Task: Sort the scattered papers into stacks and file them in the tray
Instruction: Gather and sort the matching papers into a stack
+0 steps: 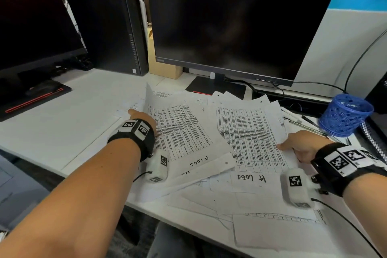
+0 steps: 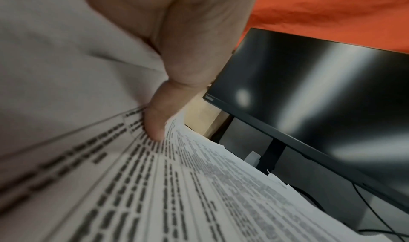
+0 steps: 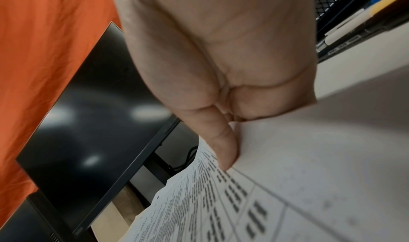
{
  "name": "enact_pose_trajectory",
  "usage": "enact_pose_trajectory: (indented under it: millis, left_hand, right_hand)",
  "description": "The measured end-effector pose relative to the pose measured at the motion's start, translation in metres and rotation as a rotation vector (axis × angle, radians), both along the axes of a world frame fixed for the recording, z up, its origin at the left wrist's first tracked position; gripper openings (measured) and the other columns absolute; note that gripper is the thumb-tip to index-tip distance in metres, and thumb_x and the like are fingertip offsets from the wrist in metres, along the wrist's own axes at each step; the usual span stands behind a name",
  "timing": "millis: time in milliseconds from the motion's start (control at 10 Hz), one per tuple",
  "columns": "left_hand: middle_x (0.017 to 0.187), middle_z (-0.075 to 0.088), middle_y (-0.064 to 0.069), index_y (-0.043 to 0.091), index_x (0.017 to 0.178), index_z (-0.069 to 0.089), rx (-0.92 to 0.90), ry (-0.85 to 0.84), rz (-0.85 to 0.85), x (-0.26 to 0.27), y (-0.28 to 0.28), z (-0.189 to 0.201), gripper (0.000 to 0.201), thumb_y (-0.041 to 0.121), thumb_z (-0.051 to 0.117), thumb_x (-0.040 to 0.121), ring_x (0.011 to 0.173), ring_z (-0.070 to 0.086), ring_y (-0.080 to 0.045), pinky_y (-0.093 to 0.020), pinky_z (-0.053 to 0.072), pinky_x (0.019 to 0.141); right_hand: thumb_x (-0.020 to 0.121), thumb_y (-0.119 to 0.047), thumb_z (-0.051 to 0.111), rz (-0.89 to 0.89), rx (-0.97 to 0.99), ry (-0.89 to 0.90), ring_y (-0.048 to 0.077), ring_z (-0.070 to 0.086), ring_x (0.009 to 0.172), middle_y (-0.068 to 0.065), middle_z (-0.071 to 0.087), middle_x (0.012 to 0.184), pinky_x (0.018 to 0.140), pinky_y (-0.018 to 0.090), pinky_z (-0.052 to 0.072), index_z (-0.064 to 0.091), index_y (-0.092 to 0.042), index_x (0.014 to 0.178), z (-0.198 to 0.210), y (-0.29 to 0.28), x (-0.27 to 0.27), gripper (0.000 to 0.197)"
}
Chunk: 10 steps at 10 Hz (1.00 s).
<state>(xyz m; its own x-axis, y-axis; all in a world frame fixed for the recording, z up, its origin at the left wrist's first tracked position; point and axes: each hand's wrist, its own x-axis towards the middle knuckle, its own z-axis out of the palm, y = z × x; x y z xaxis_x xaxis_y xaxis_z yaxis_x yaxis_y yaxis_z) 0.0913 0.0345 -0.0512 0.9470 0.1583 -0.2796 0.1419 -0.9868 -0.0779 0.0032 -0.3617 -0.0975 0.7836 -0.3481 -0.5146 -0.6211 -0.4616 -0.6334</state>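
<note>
Many white papers [image 1: 209,195] lie scattered and overlapping on the desk. My left hand [image 1: 139,115] pinches the raised left edge of a printed table sheet [image 1: 180,132] marked "IT LOGS". In the left wrist view its thumb [image 2: 155,126] presses on that sheet [image 2: 177,193], and the other fingers are hidden beneath it. My right hand [image 1: 293,145] pinches the right edge of a second table sheet [image 1: 249,136], also marked "IT Logs". The right wrist view has that thumb [image 3: 223,151] on top of the sheet [image 3: 298,193]. A black mesh tray [image 1: 373,140] shows at the far right edge.
A large dark monitor [image 1: 240,16] stands right behind the papers, its base [image 1: 215,88] touching them. A blue perforated pen cup [image 1: 345,115] and some pens [image 1: 303,121] sit at the right. A second monitor [image 1: 31,16] and a black mini PC [image 1: 104,27] are at the left.
</note>
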Motion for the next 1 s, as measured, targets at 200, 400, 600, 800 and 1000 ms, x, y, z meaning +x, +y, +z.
enact_pose_trajectory:
  millis: [200, 400, 600, 800, 1000]
  left_hand:
    - [0.130, 0.056, -0.017, -0.004, 0.127, 0.051, -0.542, -0.228, 0.248, -0.025, 0.033, 0.028, 0.054, 0.027, 0.068, 0.087, 0.119, 0.054, -0.032, -0.035, 0.043, 0.098]
    - [0.110, 0.065, -0.010, 0.007, 0.115, 0.062, -1.018, -0.549, 0.265, -0.044, 0.072, 0.081, 0.043, 0.018, 0.079, 0.076, 0.095, 0.058, -0.024, -0.033, 0.044, 0.082]
    - [0.090, 0.074, 0.003, 0.016, 0.096, 0.068, -1.363, -0.507, -0.018, -0.076, 0.078, 0.136, 0.021, 0.006, 0.072, 0.078, 0.092, 0.069, -0.018, -0.029, 0.051, 0.078]
    - [0.109, 0.071, -0.010, 0.004, 0.117, 0.063, -1.699, -0.229, -0.118, -0.099, 0.025, 0.159, 0.031, 0.000, 0.057, 0.087, 0.098, 0.070, -0.024, -0.036, 0.059, 0.077]
    - [0.111, 0.069, -0.007, 0.002, 0.112, 0.067, -1.714, -0.176, 0.037, -0.102, -0.042, 0.138, 0.030, 0.010, 0.070, 0.083, 0.111, 0.060, -0.021, -0.037, 0.038, 0.108]
  right_hand:
    - [0.084, -0.004, 0.065, -0.044, 0.076, 0.029, 0.042, 0.058, 0.112, 0.026, 0.060, 0.121, 0.099, 0.056, 0.045, 0.057, 0.002, 0.115, 0.007, 0.002, -0.003, 0.032]
    - [0.086, 0.001, 0.061, -0.096, 0.208, -0.047, 0.041, 0.061, 0.108, 0.022, 0.065, 0.115, 0.101, 0.056, 0.042, 0.054, 0.002, 0.120, 0.027, 0.023, -0.017, 0.035]
    - [0.091, -0.002, 0.057, -0.053, 0.229, -0.332, 0.033, 0.065, 0.098, 0.013, 0.069, 0.108, 0.087, 0.048, 0.052, 0.061, -0.010, 0.115, 0.059, 0.034, -0.050, 0.026]
    - [0.092, -0.005, 0.056, -0.042, 0.198, -0.623, 0.031, 0.068, 0.095, 0.009, 0.072, 0.103, 0.086, 0.050, 0.053, 0.061, -0.008, 0.118, 0.111, 0.046, -0.079, 0.027]
    - [0.092, -0.004, 0.057, -0.010, 0.355, -0.762, 0.027, 0.069, 0.099, 0.008, 0.072, 0.108, 0.089, 0.045, 0.054, 0.063, -0.009, 0.116, 0.139, 0.067, -0.096, 0.026]
